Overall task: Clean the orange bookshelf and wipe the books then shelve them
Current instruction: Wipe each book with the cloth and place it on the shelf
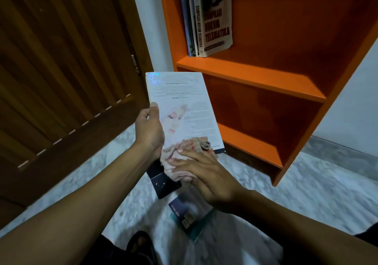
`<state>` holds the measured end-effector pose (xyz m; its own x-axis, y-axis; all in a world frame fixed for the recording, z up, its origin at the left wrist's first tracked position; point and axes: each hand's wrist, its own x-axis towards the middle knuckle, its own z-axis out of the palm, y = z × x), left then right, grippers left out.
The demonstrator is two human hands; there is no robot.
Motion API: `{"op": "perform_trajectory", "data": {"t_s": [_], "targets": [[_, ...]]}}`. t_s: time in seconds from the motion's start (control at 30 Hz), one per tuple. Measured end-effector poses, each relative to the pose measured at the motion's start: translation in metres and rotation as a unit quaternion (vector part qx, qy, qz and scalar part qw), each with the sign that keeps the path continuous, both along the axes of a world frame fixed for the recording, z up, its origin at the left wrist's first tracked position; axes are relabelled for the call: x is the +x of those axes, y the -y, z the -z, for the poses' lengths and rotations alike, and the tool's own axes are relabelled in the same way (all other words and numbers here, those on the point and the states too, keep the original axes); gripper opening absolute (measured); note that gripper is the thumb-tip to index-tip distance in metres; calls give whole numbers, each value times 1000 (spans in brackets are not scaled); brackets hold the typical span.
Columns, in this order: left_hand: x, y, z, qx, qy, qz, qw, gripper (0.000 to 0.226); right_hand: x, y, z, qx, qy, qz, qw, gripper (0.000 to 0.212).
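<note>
At left, a wooden door [61,70]; beside it the left hand [150,128] grips a white book [184,105] by its edge. The right hand [204,172] presses a cloth [184,158] flat-fingered onto its lower cover, hiding that part. Further right, the orange bookshelf [255,74] holds about 4 books [206,19], tops cut off.

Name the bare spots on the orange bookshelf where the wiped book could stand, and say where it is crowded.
Bookshelf: upper shelf bare right of the standing books, which crowd its left end; the compartment below shows nothing in it. Another book lies on the floor.
</note>
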<state>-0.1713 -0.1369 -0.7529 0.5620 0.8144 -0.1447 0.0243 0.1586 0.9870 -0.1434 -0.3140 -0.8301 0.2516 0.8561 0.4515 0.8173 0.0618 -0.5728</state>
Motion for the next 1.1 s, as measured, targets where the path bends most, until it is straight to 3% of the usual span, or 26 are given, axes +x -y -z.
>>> {"op": "perform_trajectory", "data": {"t_s": [0.1,0.2,0.3,0.37,0.43,0.53,0.63,0.8,0.87,0.93,0.97,1.03,1.1], "targets": [[0,-11,-1,-10,3,-13,1000,42,2,5,1,18,28,15,999,26],[-4,-19,-5,-36,-1,-2,999,43,6,13,10,-67,-133,117,982,16],[-9,-20,-7,-54,2,22,998,41,18,14,15,20,-329,273,904,26],[-10,-20,-6,-54,3,38,998,41,31,13,5,58,-492,263,828,43],[-11,-17,-6,-48,-20,65,997,40,41,15,-8,47,-565,199,800,52],[-11,-18,-2,-45,-41,107,992,36,40,20,-21,8,-522,144,841,26],[-11,-22,0,-40,-78,149,985,34,31,22,-20,-15,-518,118,847,20],[-6,-17,5,115,-161,144,970,43,23,15,-38,11,-503,83,860,15],[-4,-11,7,133,-143,146,970,52,19,12,-44,13,-479,91,873,17],[1,-8,8,213,-146,140,956,82,13,8,-49,20,-435,109,894,15],[5,-4,9,243,-150,150,947,97,11,6,-49,20,-383,126,915,15],[7,15,4,222,-119,181,951,111,13,4,-41,-30,-152,183,971,19],[9,25,7,137,-44,117,983,109,18,4,-32,-91,115,219,965,28]]}}
